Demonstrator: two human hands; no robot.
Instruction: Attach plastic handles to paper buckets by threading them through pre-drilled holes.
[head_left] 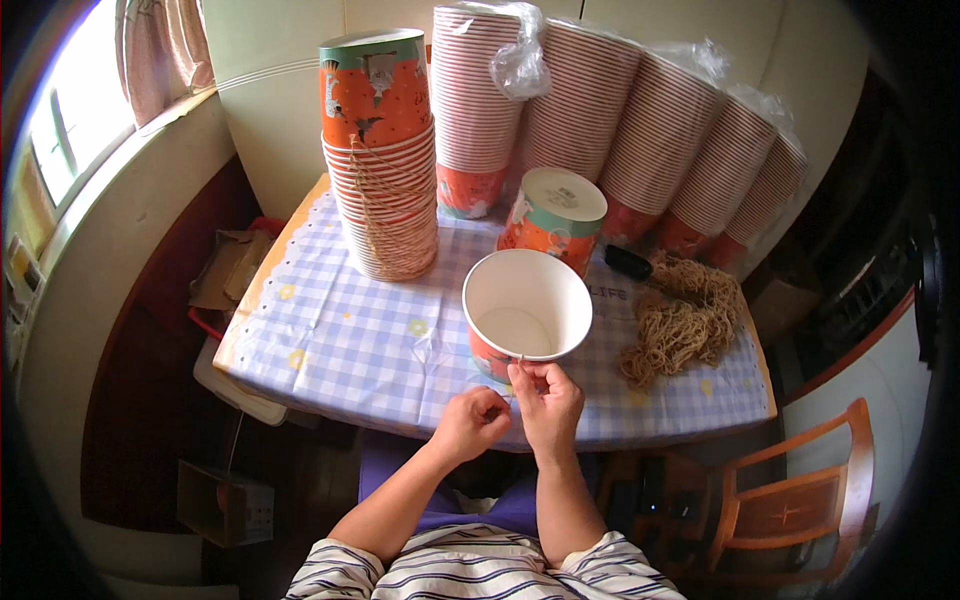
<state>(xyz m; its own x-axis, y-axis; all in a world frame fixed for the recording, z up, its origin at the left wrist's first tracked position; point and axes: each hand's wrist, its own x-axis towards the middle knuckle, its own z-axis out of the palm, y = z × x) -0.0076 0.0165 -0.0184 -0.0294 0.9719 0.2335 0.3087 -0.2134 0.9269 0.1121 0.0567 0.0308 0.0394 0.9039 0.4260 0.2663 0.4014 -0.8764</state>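
Observation:
An orange paper bucket (493, 357) with a white inside stands upright on the table right before me, its open mouth tilted toward me. My right hand (548, 405) is at its near rim, thumb and finger pinched on a short end of tan cord. Just left of it and lower, my left hand (468, 422) is closed with curled fingers; what it holds, if anything, is hidden. Behind the bucket, another paper bucket (550, 235) sits upside down with its pale base up. A loose heap of tan cords (690, 315) lies to the right, beside a black object (627, 262).
At the back left rises a stack of buckets (385, 200) with cords hanging down its side. Several tall plastic-wrapped bucket stacks (575, 100) line the back. A checked tablecloth (340, 340) covers the table. A wooden chair (790, 505) stands at the right, a cardboard box (228, 500) at lower left.

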